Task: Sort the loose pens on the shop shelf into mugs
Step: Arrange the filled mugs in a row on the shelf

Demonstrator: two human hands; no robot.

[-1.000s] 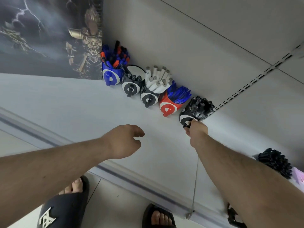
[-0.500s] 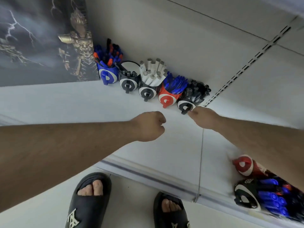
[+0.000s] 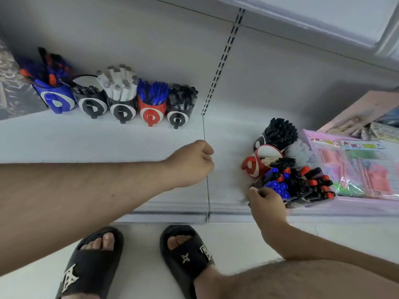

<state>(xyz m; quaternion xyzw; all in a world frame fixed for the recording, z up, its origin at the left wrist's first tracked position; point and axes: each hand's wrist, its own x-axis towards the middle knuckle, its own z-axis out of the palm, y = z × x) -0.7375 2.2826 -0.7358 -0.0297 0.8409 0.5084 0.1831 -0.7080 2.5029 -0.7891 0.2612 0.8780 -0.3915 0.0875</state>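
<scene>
Five mugs stand in a row at the back left of the white shelf [image 3: 108,143]: a blue mug [image 3: 55,101] of mixed pens, a black mug [image 3: 92,106], a black mug [image 3: 122,112] of white pens, a red mug [image 3: 151,115] of blue pens, and a black mug [image 3: 178,119] of black pens. At the front right, a black mug [image 3: 302,203] is packed with blue, black and red markers [image 3: 298,184]. My right hand [image 3: 266,203] curls round that mug's near side. My left hand [image 3: 190,164] is a fist over the shelf's middle and holds nothing.
Behind the gripped mug are a red mug [image 3: 251,167] and a black mug of black pens [image 3: 280,132]. Pink plastic packets [image 3: 356,165] lie to their right. A slotted upright [image 3: 222,61] runs up the back wall. My sandalled feet [image 3: 185,251] stand below the shelf edge.
My right hand left the last mug in the back row and came down to the marker-filled mug at the front right. The view swung right. My left hand stays a fist.
</scene>
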